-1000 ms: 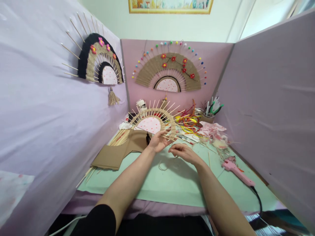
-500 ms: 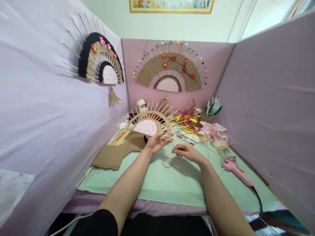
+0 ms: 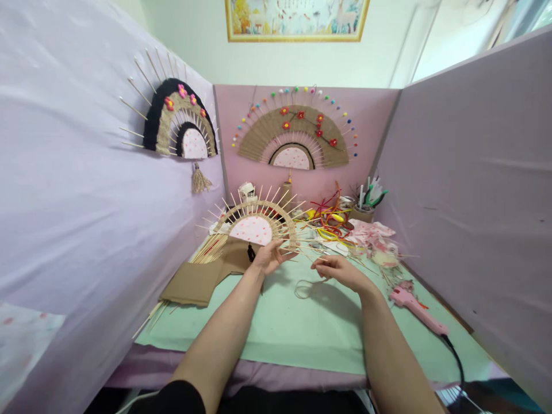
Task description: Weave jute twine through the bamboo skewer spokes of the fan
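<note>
My left hand (image 3: 272,259) grips the lower right corner of a half-round woven fan (image 3: 251,230). Thin sticks radiate from its pink dotted centre, and a band of tan twine is woven through them. A dark tassel (image 3: 250,253) hangs under the centre. To the right, apart from the fan, my right hand (image 3: 334,269) is closed in a pinch on a length of twine (image 3: 305,289), which loops down above the green tabletop. The stretch between the fan and my right fingers is too thin to follow clearly.
Cut cardboard (image 3: 190,283) and a bundle of sticks (image 3: 211,250) lie at left. A pink glue gun (image 3: 418,310) rests at right. Behind are coloured pipe cleaners (image 3: 332,215), dotted cloth (image 3: 371,231) and a tool pot (image 3: 362,214). Finished fans (image 3: 297,129) hang on the partitions.
My right hand has moved slightly right, away from the fan, and the twine loop has shifted right with it. My left hand still holds the fan. The camera view has tilted up slightly.
</note>
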Available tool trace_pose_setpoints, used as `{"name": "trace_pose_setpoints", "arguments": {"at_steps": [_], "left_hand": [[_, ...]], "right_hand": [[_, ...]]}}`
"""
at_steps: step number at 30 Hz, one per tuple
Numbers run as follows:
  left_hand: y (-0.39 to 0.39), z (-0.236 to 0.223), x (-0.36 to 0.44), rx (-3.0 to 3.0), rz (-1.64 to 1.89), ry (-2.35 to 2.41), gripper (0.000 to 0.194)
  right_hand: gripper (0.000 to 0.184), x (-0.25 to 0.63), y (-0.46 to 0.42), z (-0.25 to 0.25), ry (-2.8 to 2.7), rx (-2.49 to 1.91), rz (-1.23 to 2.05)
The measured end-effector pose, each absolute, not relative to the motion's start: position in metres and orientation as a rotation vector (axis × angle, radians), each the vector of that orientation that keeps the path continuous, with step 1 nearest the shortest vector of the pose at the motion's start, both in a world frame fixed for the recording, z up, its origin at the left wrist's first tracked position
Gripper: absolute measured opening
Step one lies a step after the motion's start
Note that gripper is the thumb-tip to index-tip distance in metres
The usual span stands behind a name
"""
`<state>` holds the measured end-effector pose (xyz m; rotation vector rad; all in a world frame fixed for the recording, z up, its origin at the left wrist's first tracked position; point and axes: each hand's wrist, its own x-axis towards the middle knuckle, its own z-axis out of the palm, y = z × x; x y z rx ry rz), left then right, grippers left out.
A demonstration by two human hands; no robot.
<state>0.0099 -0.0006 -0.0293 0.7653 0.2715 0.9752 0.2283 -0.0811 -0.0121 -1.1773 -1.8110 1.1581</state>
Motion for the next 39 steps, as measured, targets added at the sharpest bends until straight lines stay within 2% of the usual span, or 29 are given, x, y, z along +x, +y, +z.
{"name": "trace_pose_setpoints", "arguments": {"at_steps": [9,19,23,27,31,34,39], "left_hand": [[-0.001,-0.029,0.011,0.745,1.003,0.314,0.024],[-0.005,-0.028,0.017,0.759,1.033,0.343,0.022],[-0.009,-0.03,0.022,0.762,1.005,0.321,0.02],[-0.014,-0.033,0.027,0.784,0.954,0.285,0.021],[-0.014,-0.034,0.025,0.778,0.898,0.272,0.024],[-0.012,-0.032,0.023,0.756,0.888,0.289,0.023],[-0.013,-0.029,0.021,0.714,0.864,0.308,0.023]], "right_hand": [[0.034,0.253,-0.084,-0.015,-1.539,-1.214,1.0],[0.029,0.208,-0.091,-0.018,-1.783,-1.224,1.282],[0.028,0.172,-0.083,-0.033,-1.934,-1.178,0.999],[0.027,0.159,-0.08,-0.042,-2.067,-1.097,0.951],[0.024,0.17,-0.079,-0.044,-2.138,-1.205,0.822],[0.021,0.185,-0.077,-0.042,-2.074,-1.339,0.64],[0.028,0.202,-0.073,-0.038,-1.803,-1.382,0.536]]}}
